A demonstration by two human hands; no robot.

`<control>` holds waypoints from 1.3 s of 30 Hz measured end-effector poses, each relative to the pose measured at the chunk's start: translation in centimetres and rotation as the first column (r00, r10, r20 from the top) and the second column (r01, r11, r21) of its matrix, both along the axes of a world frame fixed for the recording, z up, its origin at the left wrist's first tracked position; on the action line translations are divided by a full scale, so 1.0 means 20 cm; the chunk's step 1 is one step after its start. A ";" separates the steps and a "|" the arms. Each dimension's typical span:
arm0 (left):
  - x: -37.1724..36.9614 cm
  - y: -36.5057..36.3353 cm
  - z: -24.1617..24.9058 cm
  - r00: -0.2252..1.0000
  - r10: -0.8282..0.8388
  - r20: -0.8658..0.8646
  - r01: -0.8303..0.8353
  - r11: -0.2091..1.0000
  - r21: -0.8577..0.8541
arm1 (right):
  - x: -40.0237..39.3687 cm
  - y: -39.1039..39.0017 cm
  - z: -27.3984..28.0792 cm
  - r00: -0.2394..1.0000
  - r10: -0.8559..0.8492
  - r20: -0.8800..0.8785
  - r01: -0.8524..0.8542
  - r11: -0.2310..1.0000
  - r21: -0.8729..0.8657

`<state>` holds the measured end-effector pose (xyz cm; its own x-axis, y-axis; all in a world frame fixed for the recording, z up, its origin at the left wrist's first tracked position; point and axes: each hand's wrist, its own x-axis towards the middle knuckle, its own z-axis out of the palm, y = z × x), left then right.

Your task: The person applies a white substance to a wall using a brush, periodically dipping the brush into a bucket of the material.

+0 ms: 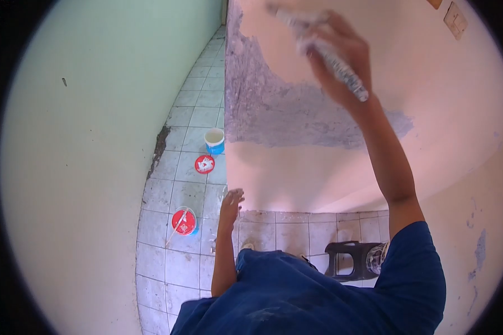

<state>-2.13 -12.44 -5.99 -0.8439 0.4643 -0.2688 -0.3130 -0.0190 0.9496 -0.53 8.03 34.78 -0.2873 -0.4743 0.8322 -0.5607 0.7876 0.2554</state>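
Note:
My right hand [343, 53] is raised in front of the wall, its fingers wrapped round a paintbrush [341, 70]. The brush handle is spattered white and grey, and its blurred tip points to the upper left, over pink paint. Below it on the pink wall [296, 173] lies a rough grey patch [296, 111], broad at the wall's left edge and narrowing to the right. My left hand [232, 204] hangs low beside the wall's bottom left corner, holding nothing, with its fingers apart and paint-stained.
On the tiled floor [184, 192] at left are a white-and-blue bucket [214, 142], a red lid [204, 164] smeared with white, and a red-lidded bucket [185, 222] with a thin stick across it. A black stool [346, 261] stands at my right. A switch plate [455, 21] is at upper right.

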 end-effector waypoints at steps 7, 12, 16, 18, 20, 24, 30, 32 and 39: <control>-0.03 0.10 0.14 0.998 -0.045 -0.042 0.045 0.999 0.010 | -0.15 0.00 -1.05 0.922 -0.358 0.145 0.308 0.908 0.284; 0.02 0.04 0.11 0.997 -0.071 -0.001 0.071 0.997 -0.037 | 0.08 0.09 -1.63 0.629 -0.222 0.745 0.219 0.970 0.104; 0.05 0.04 -0.03 0.993 -0.093 0.076 0.097 0.994 -0.044 | 0.37 0.34 -1.82 0.687 -0.047 0.725 0.370 0.881 -0.293; 0.05 0.10 -0.04 0.983 -0.155 0.098 0.161 0.986 -0.054 | 0.59 0.43 -1.83 0.792 -0.050 0.609 0.454 0.715 -0.531; 0.09 0.21 -0.03 0.960 -0.259 0.110 0.266 0.962 -0.060 | 0.86 0.51 -1.83 0.866 -0.152 0.476 0.482 0.506 -0.715; 0.19 0.53 0.00 0.850 -0.519 0.092 0.526 0.844 -0.103 | 1.59 0.65 -2.06 0.409 -0.636 0.655 0.751 -0.172 -0.637; 0.46 0.96 0.06 0.656 -0.754 0.040 0.752 0.648 -0.121 | 2.50 0.43 -1.94 0.574 -0.793 0.204 -0.425 -0.502 -0.754; 0.56 1.06 0.09 0.610 -0.792 0.032 0.788 0.600 -0.138 | 2.66 0.37 -1.95 0.457 -0.864 0.212 -0.526 -0.455 -0.719; 0.97 1.38 -0.03 0.473 -0.871 0.131 0.871 0.439 -0.221 | 3.14 0.38 -2.08 0.217 -0.941 0.259 -0.669 -0.337 -0.662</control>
<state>17.21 15.26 -6.60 -0.0312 0.8805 -0.4730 -0.0366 0.4719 0.8809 62.32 15.66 -6.73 0.8465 0.4051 -0.3454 -0.4673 0.2547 -0.8466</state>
